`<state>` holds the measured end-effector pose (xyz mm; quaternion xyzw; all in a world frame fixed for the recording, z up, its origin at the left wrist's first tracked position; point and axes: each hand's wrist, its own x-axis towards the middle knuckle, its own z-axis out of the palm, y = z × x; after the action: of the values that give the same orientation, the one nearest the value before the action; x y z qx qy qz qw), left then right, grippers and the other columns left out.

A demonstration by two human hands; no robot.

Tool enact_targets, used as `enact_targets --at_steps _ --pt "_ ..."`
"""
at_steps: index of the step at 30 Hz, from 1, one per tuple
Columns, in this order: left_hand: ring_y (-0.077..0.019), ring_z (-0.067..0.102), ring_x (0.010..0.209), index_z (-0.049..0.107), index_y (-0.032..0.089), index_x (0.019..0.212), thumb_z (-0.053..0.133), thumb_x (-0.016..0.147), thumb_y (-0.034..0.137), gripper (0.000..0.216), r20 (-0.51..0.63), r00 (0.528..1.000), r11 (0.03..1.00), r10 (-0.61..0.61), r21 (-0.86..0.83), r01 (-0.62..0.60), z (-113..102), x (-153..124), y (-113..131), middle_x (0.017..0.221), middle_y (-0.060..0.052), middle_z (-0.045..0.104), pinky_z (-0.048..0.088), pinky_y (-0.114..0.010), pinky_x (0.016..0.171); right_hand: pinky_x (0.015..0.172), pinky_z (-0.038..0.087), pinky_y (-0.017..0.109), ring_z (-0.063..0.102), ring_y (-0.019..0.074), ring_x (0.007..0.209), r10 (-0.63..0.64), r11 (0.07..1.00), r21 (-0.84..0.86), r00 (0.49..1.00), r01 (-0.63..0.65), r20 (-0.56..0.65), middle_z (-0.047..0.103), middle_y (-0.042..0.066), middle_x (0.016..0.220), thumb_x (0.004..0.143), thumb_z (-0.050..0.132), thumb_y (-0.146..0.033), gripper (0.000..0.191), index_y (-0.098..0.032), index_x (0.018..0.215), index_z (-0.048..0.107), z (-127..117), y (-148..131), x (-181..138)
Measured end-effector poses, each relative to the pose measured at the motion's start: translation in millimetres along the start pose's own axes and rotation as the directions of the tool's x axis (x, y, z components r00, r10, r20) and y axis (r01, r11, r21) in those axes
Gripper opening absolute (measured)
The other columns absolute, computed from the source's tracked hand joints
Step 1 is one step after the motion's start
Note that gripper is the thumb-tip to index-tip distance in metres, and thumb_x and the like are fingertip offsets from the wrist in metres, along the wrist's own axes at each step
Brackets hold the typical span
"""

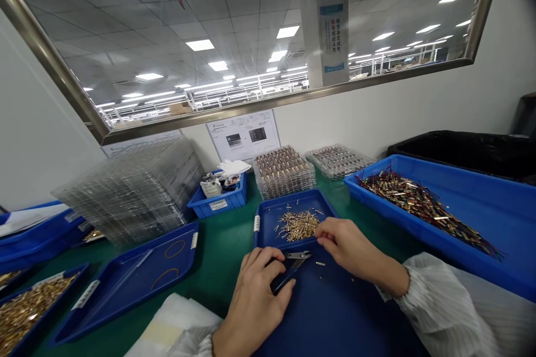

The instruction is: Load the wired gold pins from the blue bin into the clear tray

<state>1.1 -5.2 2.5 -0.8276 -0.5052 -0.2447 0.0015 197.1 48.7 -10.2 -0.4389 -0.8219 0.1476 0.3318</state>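
My left hand is wrapped around dark-handled cutting pliers, whose metal jaws point right, just in front of a small blue tray. In that tray lies a heap of small gold and silver metal pins. At the tray's front right corner, my right hand has thumb and fingertips pinched together; what is between them, if anything, is too small to tell. A single loose pin rests on the dark blue surface below the hands.
Clear plastic trays packed with parts stand behind. A large blue bin with wired metal pieces is on the right. Leftward are stacked clear trays, a blue tray with two rings, and a tray of gold pieces.
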Motion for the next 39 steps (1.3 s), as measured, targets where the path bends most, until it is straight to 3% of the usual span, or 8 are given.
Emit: enact_targets --at_steps 3,6,12,21,33,39 --pt "-0.0175 0.047 0.082 0.054 0.019 0.067 0.05 0.069 0.019 0.004 -0.009 1.0 1.0 -0.009 0.011 0.01 -1 0 0 0.09 -0.003 0.051 0.039 -0.038 0.075 0.057 0.032 0.021 0.049 0.0109 0.064 -0.015 0.999 -0.04 0.982 0.023 0.186 0.054 0.001 0.071 0.07 0.047 -0.016 0.01 -0.018 0.067 0.057 5 2 -6" --pt "-0.0176 0.048 0.081 0.054 0.019 0.067 0.051 0.068 0.019 0.004 -0.015 1.0 0.999 -0.022 0.025 0.023 -1 0 0 0.089 -0.003 0.052 0.039 -0.038 0.075 0.056 0.032 0.021 0.05 0.0109 0.065 -0.012 0.996 -0.082 0.964 0.035 0.265 0.053 0.002 0.074 0.07 0.045 -0.013 0.013 -0.017 0.068 0.057 9 0 -12" --pt "-0.0179 0.046 0.086 0.054 0.02 0.067 0.051 0.068 0.019 0.003 0.038 0.999 1.0 -0.002 -0.016 0.003 -1 -1 1 0.093 -0.003 0.051 0.039 -0.037 0.077 0.061 0.033 0.021 0.051 0.0108 0.066 -0.036 0.999 0.002 0.982 0.036 0.187 0.055 0.0 0.068 0.076 0.036 -0.013 0.019 -0.018 0.074 0.055 4 -5 -9" --pt "-0.0173 0.046 0.087 0.055 0.019 0.067 0.054 0.067 0.018 0.002 0.06 0.997 0.995 0.043 -0.089 -0.037 -1 0 4 0.091 -0.002 0.052 0.039 -0.036 0.078 0.064 0.036 0.021 0.049 0.0106 0.07 -0.115 0.987 0.129 0.981 0.095 0.157 0.055 0.001 0.078 0.074 0.037 -0.007 0.024 -0.019 0.082 0.057 -2 -12 -6" --pt "-0.019 0.045 0.087 0.055 0.019 0.069 0.053 0.067 0.017 0.003 0.032 0.993 0.991 0.116 -0.07 -0.114 -2 1 5 0.09 -0.004 0.052 0.037 -0.038 0.078 0.066 0.035 0.022 0.051 0.0116 0.072 -0.164 0.987 0.033 0.955 0.16 0.249 0.056 0.0 0.079 0.075 0.037 -0.006 0.031 -0.022 0.099 0.049 -8 -20 -10" --pt "-0.0163 0.045 0.075 0.054 0.019 0.071 0.046 0.072 0.019 0.008 0.095 0.992 0.997 0.078 0.011 -0.079 -3 -1 5 0.083 -0.003 0.051 0.038 -0.035 0.07 0.064 0.034 0.022 0.05 0.0115 0.07 -0.105 0.994 0.057 0.982 0.097 0.16 0.056 0.001 0.077 0.074 0.04 -0.009 0.021 -0.019 0.087 0.054 -3 -13 -8"
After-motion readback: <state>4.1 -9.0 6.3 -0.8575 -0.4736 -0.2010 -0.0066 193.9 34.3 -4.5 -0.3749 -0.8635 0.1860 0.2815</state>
